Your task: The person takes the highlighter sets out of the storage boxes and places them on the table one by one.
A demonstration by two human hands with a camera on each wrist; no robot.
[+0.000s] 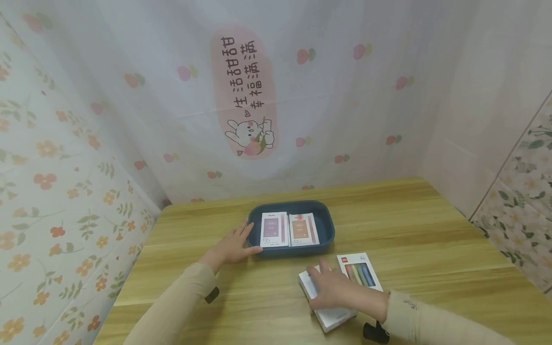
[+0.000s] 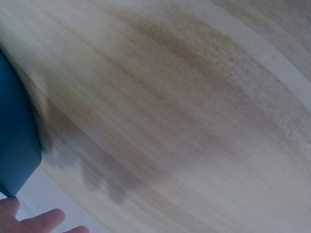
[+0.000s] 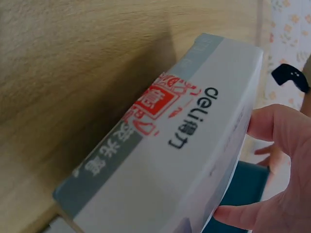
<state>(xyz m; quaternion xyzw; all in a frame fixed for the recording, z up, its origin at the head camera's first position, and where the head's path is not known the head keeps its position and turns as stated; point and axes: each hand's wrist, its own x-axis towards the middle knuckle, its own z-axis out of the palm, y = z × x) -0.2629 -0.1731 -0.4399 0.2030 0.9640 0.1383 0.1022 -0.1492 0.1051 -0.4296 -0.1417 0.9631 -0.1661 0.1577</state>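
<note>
A dark blue bin [image 1: 297,251] stands on the table with two white boxes inside, side by side: one with a purple panel [image 1: 271,227], one with an orange panel [image 1: 300,229]. My left hand [image 1: 233,245] touches the bin's left end, fingers spread along the rim and thumb at the near corner. In front of the bin, my right hand [image 1: 334,290] grips a white highlighter box [image 1: 334,318] from above. The right wrist view shows its printed side [image 3: 184,121], with the thumb and a finger against one face. Just right of it lies a white box with a window showing coloured sticks [image 1: 361,272].
The wood-grain table [image 1: 431,249] reaches back to a white curtain [image 1: 327,120] with fruit prints. A flowered cloth [image 1: 64,191] hangs along the left side. Black straps with small mounts [image 1: 376,332] sit at the wrists.
</note>
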